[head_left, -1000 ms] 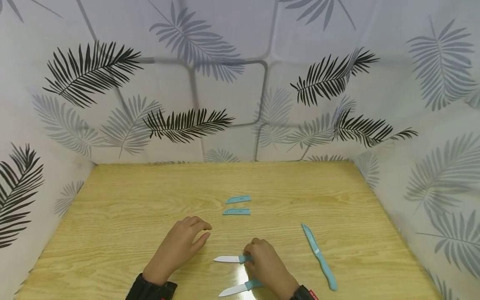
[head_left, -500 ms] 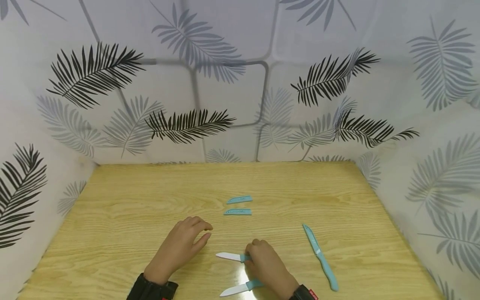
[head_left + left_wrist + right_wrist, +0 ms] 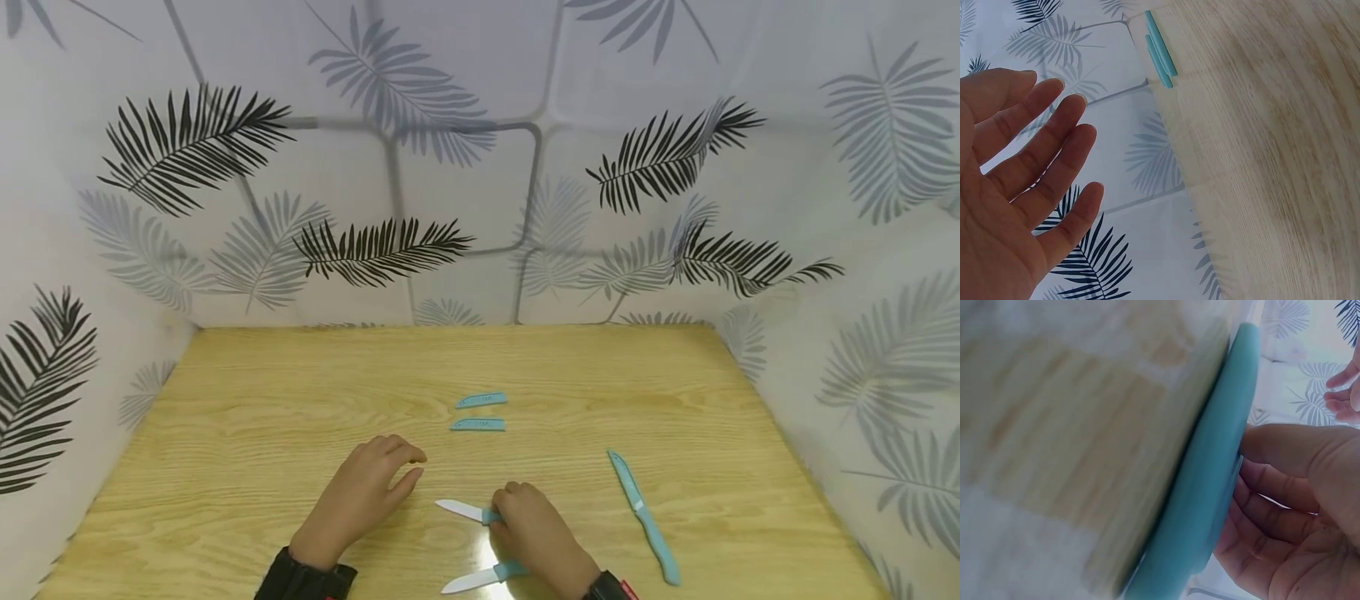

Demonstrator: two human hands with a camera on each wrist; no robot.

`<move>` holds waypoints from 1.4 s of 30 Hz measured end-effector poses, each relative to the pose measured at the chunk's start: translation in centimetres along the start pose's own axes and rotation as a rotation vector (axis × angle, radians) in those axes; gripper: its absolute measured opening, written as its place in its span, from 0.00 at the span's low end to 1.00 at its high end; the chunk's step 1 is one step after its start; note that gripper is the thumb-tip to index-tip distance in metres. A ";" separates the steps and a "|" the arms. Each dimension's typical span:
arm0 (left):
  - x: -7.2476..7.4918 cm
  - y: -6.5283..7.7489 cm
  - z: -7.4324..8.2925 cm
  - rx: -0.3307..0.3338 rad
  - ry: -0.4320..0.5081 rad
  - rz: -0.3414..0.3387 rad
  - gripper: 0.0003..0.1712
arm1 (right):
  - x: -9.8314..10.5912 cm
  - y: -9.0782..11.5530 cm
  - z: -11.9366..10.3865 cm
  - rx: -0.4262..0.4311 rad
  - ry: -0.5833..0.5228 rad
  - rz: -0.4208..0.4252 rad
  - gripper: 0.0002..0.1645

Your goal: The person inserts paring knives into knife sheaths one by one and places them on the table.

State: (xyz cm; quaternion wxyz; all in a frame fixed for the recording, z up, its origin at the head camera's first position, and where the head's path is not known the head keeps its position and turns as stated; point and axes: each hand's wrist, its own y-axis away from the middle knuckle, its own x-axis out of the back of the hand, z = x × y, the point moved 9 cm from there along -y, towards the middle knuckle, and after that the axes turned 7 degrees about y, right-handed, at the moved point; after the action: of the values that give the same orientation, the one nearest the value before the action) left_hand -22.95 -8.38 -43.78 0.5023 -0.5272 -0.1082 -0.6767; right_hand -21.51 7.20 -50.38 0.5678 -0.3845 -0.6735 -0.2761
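Observation:
My right hand [image 3: 536, 529] grips the teal handle of a small paring knife [image 3: 459, 509], its white blade pointing left and its tip angled slightly away from me. Just nearer lies a second paring knife [image 3: 471, 581] with a white blade, its handle partly hidden under my right wrist. A teal handle [image 3: 1210, 469] fills the middle of the right wrist view, with thumb and curled fingers behind it. My left hand [image 3: 367, 479] holds nothing, fingers apart and gently bent, left of the blade tip. Farther back lie two teal blade sheaths [image 3: 477, 425], one behind the other.
To the right, a third knife [image 3: 643, 517] lies slantwise with its blade in a teal sheath. All this is on a wood-grain table [image 3: 300, 375]. A leaf-patterned cloth [image 3: 450, 192] stands behind the table and along its sides.
The tip of the knife in my right hand has swung slightly away from me, tilting the blade. My left hand keeps its pose; the whole view has shifted slightly.

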 end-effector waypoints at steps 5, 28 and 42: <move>0.1 0.0 -0.2 -0.001 0.002 0.008 0.08 | 0.1 -0.1 0.1 -0.003 -0.019 -0.006 0.05; 0.2 0.1 -0.2 0.009 -0.032 -0.015 0.08 | 3.6 0.4 -0.3 -0.003 -0.038 0.114 0.09; -0.3 0.4 -0.7 0.023 -0.038 -0.040 0.08 | 6.0 1.0 0.1 -0.012 -0.107 0.209 0.07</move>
State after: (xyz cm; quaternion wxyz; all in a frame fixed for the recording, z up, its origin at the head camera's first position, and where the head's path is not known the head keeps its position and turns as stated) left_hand -23.03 -8.87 -44.48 0.4928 -0.5320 -0.1361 -0.6750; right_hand -21.03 9.06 -44.62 0.5542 -0.4702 -0.6575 -0.1986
